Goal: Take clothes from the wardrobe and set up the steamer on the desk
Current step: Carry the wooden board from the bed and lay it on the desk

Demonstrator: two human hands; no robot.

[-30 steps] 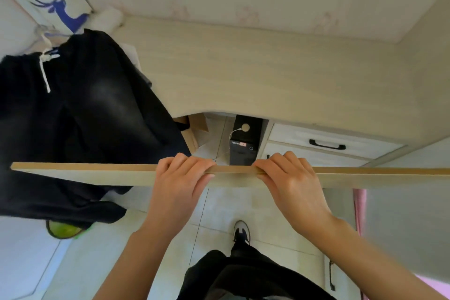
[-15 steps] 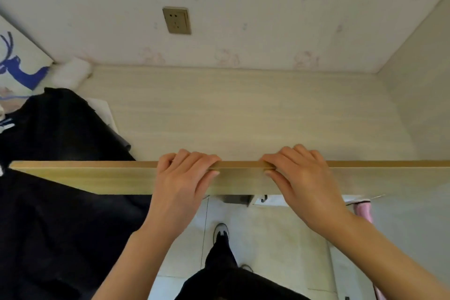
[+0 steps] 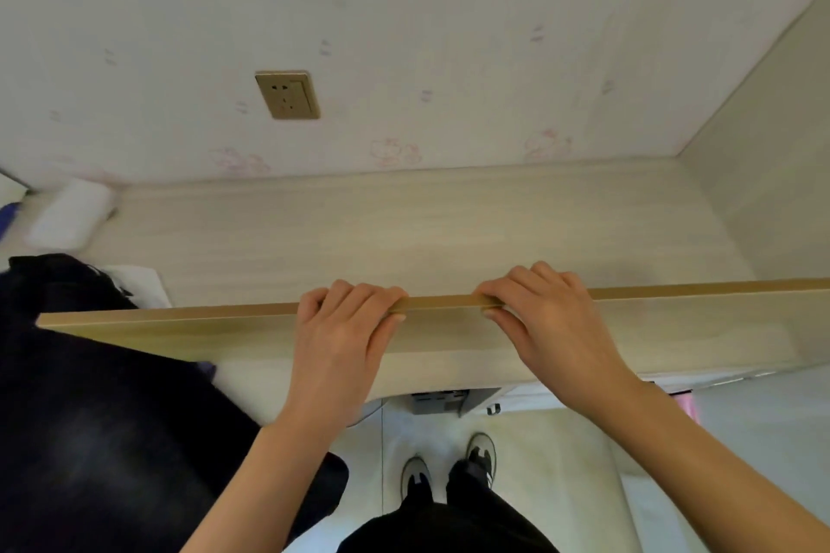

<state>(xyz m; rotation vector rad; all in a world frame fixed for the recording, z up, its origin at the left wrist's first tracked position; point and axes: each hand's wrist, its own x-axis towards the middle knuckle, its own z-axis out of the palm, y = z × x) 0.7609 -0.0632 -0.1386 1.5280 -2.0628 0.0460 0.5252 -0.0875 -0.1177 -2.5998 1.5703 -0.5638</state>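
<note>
While you stand in front of the desk (image 3: 449, 229), both your hands hold a long wooden board (image 3: 179, 323) above its front edge. Your left hand (image 3: 341, 341) curls its fingers over the top edge of the board, and your right hand (image 3: 548, 319) grips the same edge just beside it. Dark clothes (image 3: 90, 418) lie over the left end of the desk, partly behind the board.

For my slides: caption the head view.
Both hands, left and right, grip a wooden board over the desk.
</note>
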